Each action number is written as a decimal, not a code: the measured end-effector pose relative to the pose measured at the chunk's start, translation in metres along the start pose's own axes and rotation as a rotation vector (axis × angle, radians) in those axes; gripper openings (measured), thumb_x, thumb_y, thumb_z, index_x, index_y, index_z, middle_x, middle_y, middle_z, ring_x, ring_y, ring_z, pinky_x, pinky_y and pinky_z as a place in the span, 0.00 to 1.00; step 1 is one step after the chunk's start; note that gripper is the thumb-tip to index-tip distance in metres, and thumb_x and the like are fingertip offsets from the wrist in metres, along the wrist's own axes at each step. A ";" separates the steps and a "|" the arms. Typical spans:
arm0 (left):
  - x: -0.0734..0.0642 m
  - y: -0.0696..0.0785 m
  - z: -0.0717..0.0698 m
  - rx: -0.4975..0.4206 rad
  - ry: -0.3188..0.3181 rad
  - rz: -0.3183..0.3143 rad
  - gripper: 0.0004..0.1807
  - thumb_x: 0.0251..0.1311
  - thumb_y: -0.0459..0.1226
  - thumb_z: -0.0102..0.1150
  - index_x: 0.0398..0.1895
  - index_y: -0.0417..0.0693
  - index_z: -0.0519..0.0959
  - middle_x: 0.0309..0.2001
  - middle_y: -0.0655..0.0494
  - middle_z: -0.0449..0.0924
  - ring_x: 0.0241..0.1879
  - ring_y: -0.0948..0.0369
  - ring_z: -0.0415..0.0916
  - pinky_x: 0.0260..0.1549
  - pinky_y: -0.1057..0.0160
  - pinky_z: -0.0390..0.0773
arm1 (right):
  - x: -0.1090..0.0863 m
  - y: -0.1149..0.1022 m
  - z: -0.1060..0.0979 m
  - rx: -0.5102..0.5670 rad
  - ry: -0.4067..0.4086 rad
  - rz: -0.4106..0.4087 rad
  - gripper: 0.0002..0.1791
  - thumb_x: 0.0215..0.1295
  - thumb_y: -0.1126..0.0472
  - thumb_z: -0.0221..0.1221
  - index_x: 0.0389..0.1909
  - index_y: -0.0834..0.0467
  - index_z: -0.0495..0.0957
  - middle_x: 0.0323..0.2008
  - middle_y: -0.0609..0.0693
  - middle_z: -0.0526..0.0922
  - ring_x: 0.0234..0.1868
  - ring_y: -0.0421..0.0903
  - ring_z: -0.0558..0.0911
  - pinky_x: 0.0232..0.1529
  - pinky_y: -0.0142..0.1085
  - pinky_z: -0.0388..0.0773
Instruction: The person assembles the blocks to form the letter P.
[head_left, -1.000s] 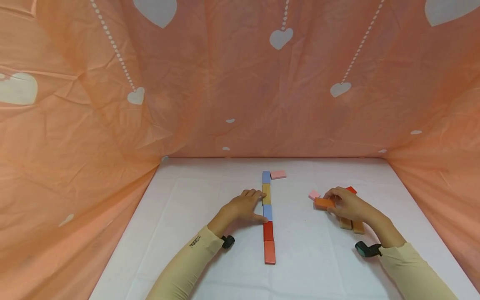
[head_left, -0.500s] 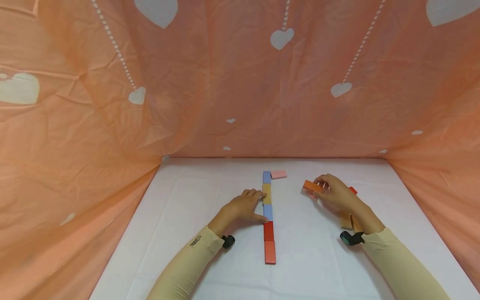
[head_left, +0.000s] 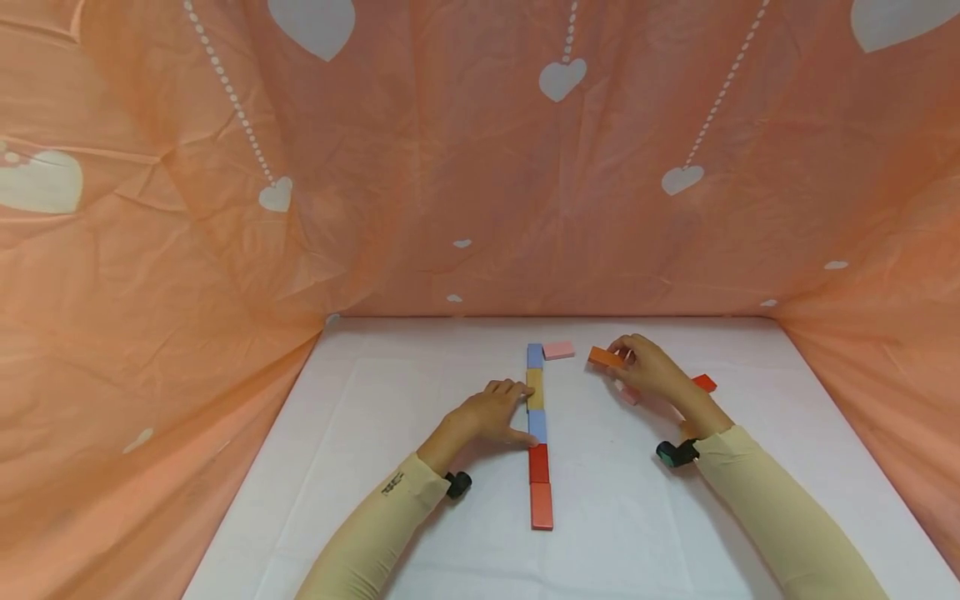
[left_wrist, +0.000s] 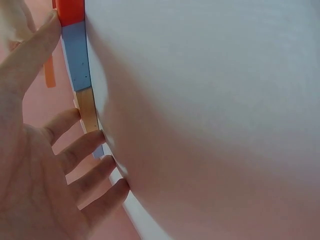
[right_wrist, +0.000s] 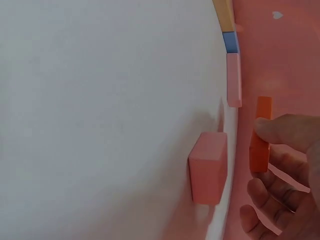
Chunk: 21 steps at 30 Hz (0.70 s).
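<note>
My right hand (head_left: 648, 368) pinches an orange block (head_left: 602, 358) between thumb and fingers, held above the white table. In the right wrist view the thumb lies across the block's side. A row of blocks runs away from me: a light red one (head_left: 542, 507), a red one (head_left: 538, 463), a blue one (head_left: 537, 425), a tan one (head_left: 536, 379) and a far blue one (head_left: 535, 357). Beside this row, my left hand (head_left: 491, 412) has its fingers spread, with index fingertip at the tan block and thumb tip where blue meets red. A pink block (head_left: 558, 350) extends rightward from the row's far end.
Below the right hand lies another pink block (head_left: 626, 394), standing out in the right wrist view. A red block (head_left: 703, 382) rests right of the wrist. Part of a tan block (head_left: 686, 429) shows behind the forearm. Orange cloth (head_left: 555, 208) walls the back and sides.
My right hand has carried the orange block leftward and away from me, from the loose blocks toward the pink block at the row's far end. My left hand has stayed in place.
</note>
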<state>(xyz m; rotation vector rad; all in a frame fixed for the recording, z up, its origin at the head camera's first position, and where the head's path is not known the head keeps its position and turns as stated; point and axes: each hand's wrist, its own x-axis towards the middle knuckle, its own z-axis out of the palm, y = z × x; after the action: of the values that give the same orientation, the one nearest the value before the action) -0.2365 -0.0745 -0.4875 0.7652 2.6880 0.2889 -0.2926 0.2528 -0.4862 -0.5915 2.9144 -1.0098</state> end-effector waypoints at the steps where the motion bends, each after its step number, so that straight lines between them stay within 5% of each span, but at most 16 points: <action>1: 0.000 0.000 0.000 -0.001 -0.001 -0.002 0.52 0.62 0.64 0.71 0.83 0.54 0.62 0.78 0.49 0.65 0.77 0.49 0.62 0.72 0.47 0.73 | 0.002 0.001 0.001 0.002 -0.001 -0.002 0.17 0.67 0.66 0.72 0.52 0.69 0.82 0.42 0.59 0.81 0.40 0.53 0.78 0.43 0.42 0.78; 21: -0.001 0.002 0.001 0.005 0.005 -0.013 0.52 0.61 0.65 0.72 0.82 0.55 0.62 0.78 0.51 0.65 0.77 0.49 0.63 0.72 0.48 0.73 | 0.031 0.004 0.011 0.042 -0.053 0.049 0.17 0.68 0.66 0.70 0.52 0.70 0.80 0.41 0.61 0.80 0.41 0.54 0.78 0.44 0.42 0.77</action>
<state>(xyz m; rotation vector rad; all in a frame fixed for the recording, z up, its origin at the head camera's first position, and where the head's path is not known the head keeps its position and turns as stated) -0.2349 -0.0735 -0.4875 0.7485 2.6985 0.2815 -0.3213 0.2385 -0.4933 -0.5347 2.8398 -1.0307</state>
